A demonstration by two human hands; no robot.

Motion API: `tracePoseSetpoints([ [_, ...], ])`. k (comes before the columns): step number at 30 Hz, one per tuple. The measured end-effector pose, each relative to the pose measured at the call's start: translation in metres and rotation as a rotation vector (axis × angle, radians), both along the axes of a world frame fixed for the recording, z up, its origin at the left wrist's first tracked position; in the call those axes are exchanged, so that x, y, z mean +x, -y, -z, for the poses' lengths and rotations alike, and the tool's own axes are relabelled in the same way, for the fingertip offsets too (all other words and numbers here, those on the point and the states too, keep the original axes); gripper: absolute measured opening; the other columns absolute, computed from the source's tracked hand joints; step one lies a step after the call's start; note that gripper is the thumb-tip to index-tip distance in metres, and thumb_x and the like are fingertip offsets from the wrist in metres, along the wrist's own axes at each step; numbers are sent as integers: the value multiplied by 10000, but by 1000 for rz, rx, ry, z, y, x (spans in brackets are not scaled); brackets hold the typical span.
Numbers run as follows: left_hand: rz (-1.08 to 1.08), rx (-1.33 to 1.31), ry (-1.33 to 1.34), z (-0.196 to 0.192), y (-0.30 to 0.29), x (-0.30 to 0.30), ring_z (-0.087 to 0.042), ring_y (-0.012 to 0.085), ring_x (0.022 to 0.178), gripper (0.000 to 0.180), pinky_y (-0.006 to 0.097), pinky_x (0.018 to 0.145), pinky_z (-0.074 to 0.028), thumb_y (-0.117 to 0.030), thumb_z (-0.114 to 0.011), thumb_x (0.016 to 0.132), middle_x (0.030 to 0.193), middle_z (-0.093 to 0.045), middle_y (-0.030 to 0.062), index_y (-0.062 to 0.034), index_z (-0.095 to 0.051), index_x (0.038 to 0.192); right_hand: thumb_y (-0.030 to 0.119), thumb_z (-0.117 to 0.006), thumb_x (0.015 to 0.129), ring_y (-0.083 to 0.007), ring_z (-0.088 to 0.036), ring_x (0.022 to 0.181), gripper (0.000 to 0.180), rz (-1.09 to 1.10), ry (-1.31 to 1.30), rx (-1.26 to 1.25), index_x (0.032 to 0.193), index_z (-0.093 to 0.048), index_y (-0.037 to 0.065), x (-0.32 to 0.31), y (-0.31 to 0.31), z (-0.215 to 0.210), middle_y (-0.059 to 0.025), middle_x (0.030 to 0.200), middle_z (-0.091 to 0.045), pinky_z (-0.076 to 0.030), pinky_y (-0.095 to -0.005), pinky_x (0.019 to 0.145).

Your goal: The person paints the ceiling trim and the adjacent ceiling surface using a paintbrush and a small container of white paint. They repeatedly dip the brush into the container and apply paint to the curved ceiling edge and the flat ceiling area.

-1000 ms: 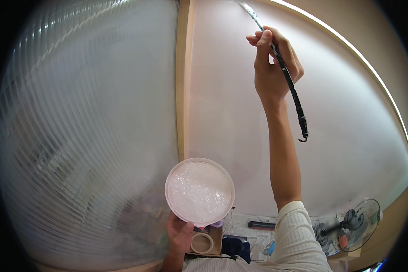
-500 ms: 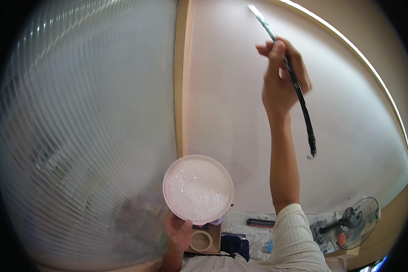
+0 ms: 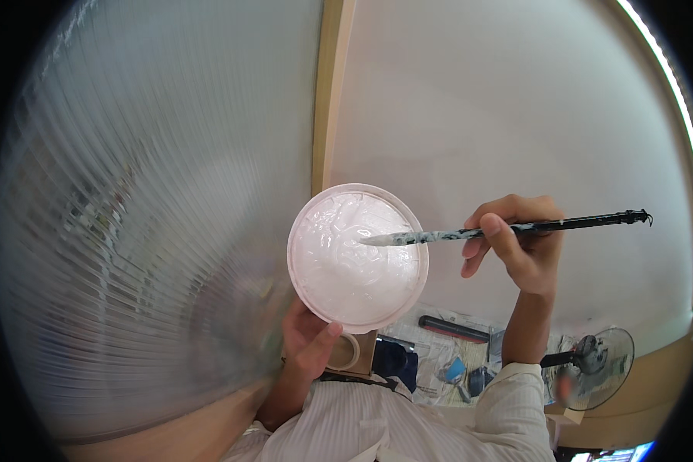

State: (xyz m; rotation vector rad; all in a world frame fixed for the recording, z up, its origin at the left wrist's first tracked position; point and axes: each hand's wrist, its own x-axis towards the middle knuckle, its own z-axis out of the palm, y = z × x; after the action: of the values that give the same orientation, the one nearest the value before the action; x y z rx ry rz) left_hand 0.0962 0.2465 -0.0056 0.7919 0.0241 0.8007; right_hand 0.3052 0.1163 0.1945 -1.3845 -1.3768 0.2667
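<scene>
holding white paint dish (image 3: 357,258) in left hand (image 3: 309,339) — right hand (image 3: 516,242) gripping brush (image 3: 508,229), tip over paint

Bare white wall (image 3: 516,115) open above; wooden post (image 3: 329,92) and ribbed glass (image 3: 146,200) block left.

A ribbed glass pane (image 3: 146,231) meets a wooden strip (image 3: 329,92) and white wall (image 3: 500,115); a fan (image 3: 593,366) stands below.

Glossy white paint in plastic tub (image 3: 357,254); ribbed translucent glass (image 3: 154,231).
</scene>
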Motion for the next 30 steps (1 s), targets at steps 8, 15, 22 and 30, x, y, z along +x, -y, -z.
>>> tracePoseSetpoints([
  [8,-9,47,-37,-9,3,-4,-514,257,1297,670,395,1087,-410,9,-683,851,1394,-517,181,58,-379,1446,-12,-614,953,-189,-711,591,129,57,-2,-38,893,-682,-103,-3,-6,11,-125,695,-696,-577,-256,526],
  [15,-25,63,-61,-6,2,-3,-510,239,1294,685,378,1082,-410,-6,-692,846,1393,-514,173,64,-372,1448,15,-587,977,-202,-703,567,170,42,-97,-97,893,-670,-107,7,-9,22,-135,697,-688,-572,-261,509],
  [22,-19,67,-28,-12,3,-1,-504,240,1302,682,382,1086,-407,-10,-682,856,1407,-500,174,67,-362,1454,124,-533,1024,-221,-654,471,303,95,-348,87,848,-635,-101,26,-1,29,-156,654,-654,-534,-280,414],
  [30,-17,15,-9,-14,6,-3,-495,246,1313,676,396,1101,-395,4,-676,861,1411,-498,172,59,-365,1458,149,-483,1041,-179,-591,413,323,13,-686,170,839,-597,-76,34,-4,42,-137,634,-620,-504,-261,374],
])
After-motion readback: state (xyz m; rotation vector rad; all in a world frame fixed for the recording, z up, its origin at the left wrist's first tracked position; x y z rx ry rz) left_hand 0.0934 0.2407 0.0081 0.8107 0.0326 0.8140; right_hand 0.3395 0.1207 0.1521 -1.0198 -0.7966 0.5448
